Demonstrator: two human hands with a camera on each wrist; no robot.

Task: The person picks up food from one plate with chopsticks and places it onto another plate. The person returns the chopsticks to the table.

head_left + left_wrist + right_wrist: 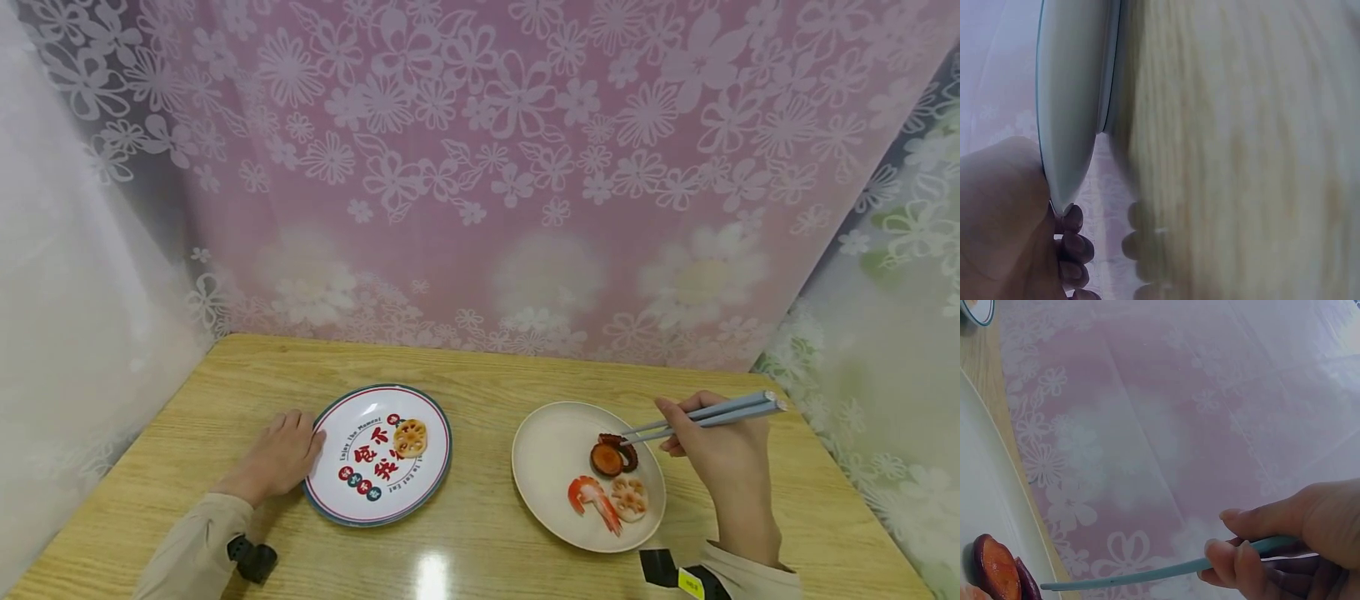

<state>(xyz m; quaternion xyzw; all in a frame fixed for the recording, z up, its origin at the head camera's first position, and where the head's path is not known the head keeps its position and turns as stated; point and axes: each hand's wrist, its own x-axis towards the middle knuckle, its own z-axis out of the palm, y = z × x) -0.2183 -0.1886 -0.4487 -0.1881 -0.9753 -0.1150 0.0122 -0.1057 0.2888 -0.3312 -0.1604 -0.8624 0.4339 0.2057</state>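
In the head view, my right hand [723, 454] grips a pair of pale blue chopsticks [720, 410]. Their tips touch, or are very close to, a dark red curled piece [628, 460] like an octopus tentacle on the cream plate [542, 454]. Beside that piece lie a round orange slice with a dark rim [606, 458], a red-and-white shrimp [592, 500] and a lotus root slice [628, 498]. My left hand [281, 454] holds the left rim of a white printed plate [345, 433], thumb on one side, fingers on the other. One lotus root slice [410, 438] lies on it.
Both plates stand on a wooden table [480, 467], with a gap between them. A pink flowered cloth [480, 183] hangs behind the table's far edge, and pale cloths hang at both sides. Black devices [257, 560] are strapped at my wrists.
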